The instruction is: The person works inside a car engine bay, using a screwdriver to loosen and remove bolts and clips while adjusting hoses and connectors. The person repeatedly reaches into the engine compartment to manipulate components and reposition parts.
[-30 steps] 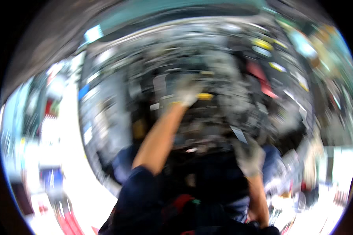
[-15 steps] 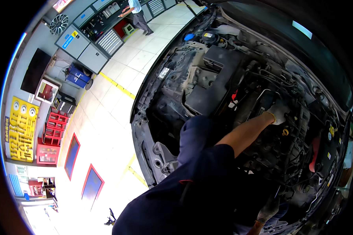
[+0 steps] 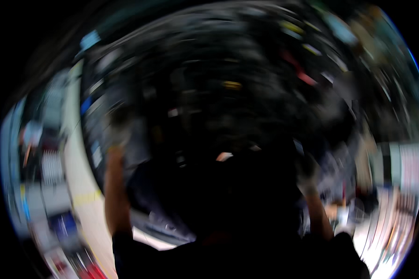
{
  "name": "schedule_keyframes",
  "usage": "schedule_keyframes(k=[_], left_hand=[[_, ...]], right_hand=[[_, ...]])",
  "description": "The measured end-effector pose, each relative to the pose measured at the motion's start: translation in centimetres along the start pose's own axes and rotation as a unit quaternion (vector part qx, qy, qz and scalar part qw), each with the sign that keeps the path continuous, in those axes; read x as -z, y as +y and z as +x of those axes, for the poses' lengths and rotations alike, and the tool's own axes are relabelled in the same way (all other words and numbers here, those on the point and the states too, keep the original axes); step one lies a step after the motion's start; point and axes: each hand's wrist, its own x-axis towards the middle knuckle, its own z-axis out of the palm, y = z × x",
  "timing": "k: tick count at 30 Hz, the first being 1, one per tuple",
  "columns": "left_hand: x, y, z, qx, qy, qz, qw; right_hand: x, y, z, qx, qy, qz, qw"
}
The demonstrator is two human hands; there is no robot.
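Observation:
Motion smears the whole view. My left hand [image 3: 120, 130], in a greyish glove, is over the left side of the car's dark engine bay [image 3: 195, 102]; its fingers are too blurred to read. On the right side, near the front of the bay, my right hand [image 3: 307, 176] also wears a grey glove. A small bluish-grey patch [image 3: 298, 147] shows by its fingertips, but I cannot make out whether the hand holds it. A yellow oil-cap-like ring [image 3: 233, 85] lies between the hands, farther back on the engine.
A red part [image 3: 303, 76] sits at the bay's back right. Pale floor with a yellow line [image 3: 87, 198] runs along the left. Beyond it are grey cabinets [image 3: 56, 200], a blue box [image 3: 63, 225] and a blurred person [image 3: 31, 135]. Blurred shelving [image 3: 393, 218] stands at the right.
The view has swung round, so the engine bay now lies straight ahead. My left hand has left the engine's middle for the bay's left side. My right hand has come further into view.

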Motion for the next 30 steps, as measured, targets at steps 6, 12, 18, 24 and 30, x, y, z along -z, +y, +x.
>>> schedule_keyframes(k=[6, 12, 18, 24, 30], left_hand=[[-5.4, 7.4, 7.8, -0.001, -0.183, -0.179, 0.967], [-11.1, 16.5, 10.9, -0.104, -0.238, -0.065, 0.963], [-13.7, 21.2, 8.3, -0.143, -0.253, -0.081, 0.953], [-12.4, 20.7, 7.5, -0.161, -0.252, -0.011, 0.954], [-10.3, 22.7, 7.0, -0.16, -0.275, 0.026, 0.948]], right_hand=[[1.8, -2.0, -2.8, 0.005, 0.057, 0.0, 0.998], [-0.4, -1.0, -8.9, 0.017, 0.174, 0.085, 0.981], [0.7, 0.6, -10.3, -0.014, 0.21, 0.082, 0.974], [-1.2, 0.1, -9.1, -0.016, 0.141, 0.12, 0.982], [-2.2, -0.2, -8.2, -0.003, 0.158, -0.034, 0.987]])
